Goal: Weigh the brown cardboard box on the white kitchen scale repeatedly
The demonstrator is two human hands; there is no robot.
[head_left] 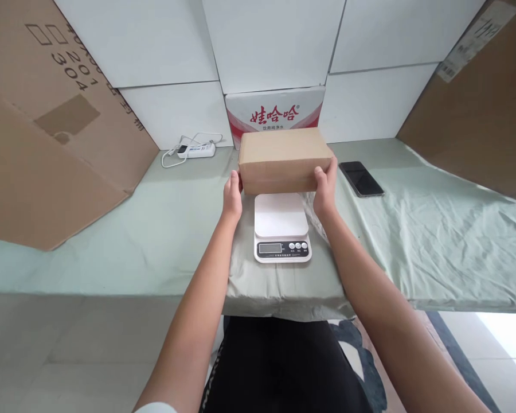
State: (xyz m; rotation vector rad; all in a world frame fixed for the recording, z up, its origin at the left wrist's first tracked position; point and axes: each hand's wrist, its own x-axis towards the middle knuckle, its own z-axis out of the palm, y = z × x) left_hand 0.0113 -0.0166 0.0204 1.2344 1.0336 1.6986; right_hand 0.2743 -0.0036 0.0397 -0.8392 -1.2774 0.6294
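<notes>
A closed brown cardboard box (284, 158) is held between both my hands, just beyond a white digital kitchen scale (281, 226). My left hand (233, 195) presses on the box's left end and my right hand (325, 186) grips its right end. The box's near bottom edge lines up with the far edge of the scale's plate; whether it rests on the table or hangs above it I cannot tell. The scale lies on a grey-green poly mailer bag (279, 287) spread over the table's front edge.
A pale green cloth (434, 229) covers the table. A black phone (361, 178) lies right of the box. A white power strip (195, 150) with cable sits back left. A red-and-white carton (275, 112) stands behind the box. Large cardboard sheets (47, 126) lean at both sides.
</notes>
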